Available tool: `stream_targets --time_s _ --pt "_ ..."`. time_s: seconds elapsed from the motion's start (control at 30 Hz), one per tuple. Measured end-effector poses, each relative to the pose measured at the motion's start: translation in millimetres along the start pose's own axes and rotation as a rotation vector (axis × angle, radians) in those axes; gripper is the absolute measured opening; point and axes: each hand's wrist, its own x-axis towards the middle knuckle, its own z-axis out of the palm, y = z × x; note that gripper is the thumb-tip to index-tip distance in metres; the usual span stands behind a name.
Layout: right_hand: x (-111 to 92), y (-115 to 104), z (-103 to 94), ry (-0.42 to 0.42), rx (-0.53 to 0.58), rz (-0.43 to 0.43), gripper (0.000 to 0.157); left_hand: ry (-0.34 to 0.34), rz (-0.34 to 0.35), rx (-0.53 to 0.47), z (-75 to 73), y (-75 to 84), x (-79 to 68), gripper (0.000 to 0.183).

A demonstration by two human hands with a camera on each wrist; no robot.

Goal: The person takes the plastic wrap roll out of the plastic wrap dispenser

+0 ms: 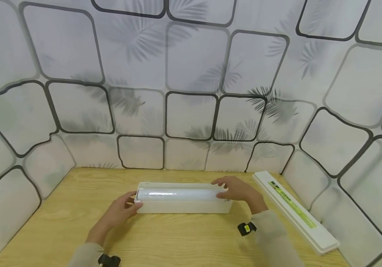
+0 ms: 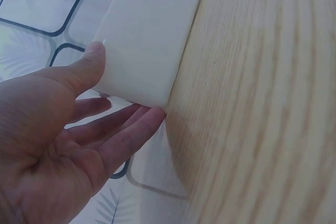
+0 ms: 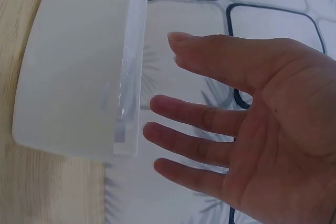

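A long white box [image 1: 184,207] lies across the table without a lid, and a roll of shiny clear plastic wrap [image 1: 177,193] sits inside it. My left hand [image 1: 121,208] holds the box's left end. In the left wrist view the thumb of the left hand [image 2: 68,114] is at the box's upper edge, its fingertips at the end wall. Over the right end of the box is my right hand [image 1: 235,190], fingers spread and relaxed. The right wrist view shows the right hand [image 3: 252,114] beside the box [image 3: 73,66], with nothing between thumb and fingers.
A long white lid [image 1: 296,211] with a green and yellow label lies slantwise at the right side of the wooden table [image 1: 177,241]. Patterned cloth walls [image 1: 191,115] with dark rounded squares and leaf prints close in the back and sides. Each wrist wears a black strap [image 1: 245,228].
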Motion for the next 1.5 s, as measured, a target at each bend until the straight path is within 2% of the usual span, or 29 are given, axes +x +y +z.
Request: stream_targets --time_s 0.37,0.6,0.93,1.33,1.5 --pt "24 -4 8.4 -0.136 0.029 0.092 0.047 -0.007 -0.013 -0.003 -0.4 -0.1 -2.2 0.058" --pt "36 -2 13.7 -0.186 0.032 0.141 0.047 -0.014 -0.004 -0.013 -1.0 -1.7 -0.2 0.059" --pt "56 -11 14.1 -0.295 -0.033 0.102 0.048 -0.019 -0.009 -0.018 -0.3 -0.9 1.3 0.061" --pt "67 -26 15.7 -0.319 -0.057 0.203 0.054 -0.021 -0.005 -0.014 -1.9 -1.1 1.8 0.060" --pt "67 -29 18.6 -0.326 -0.057 0.212 0.060 -0.022 -0.012 -0.005 -2.8 0.6 1.2 0.060"
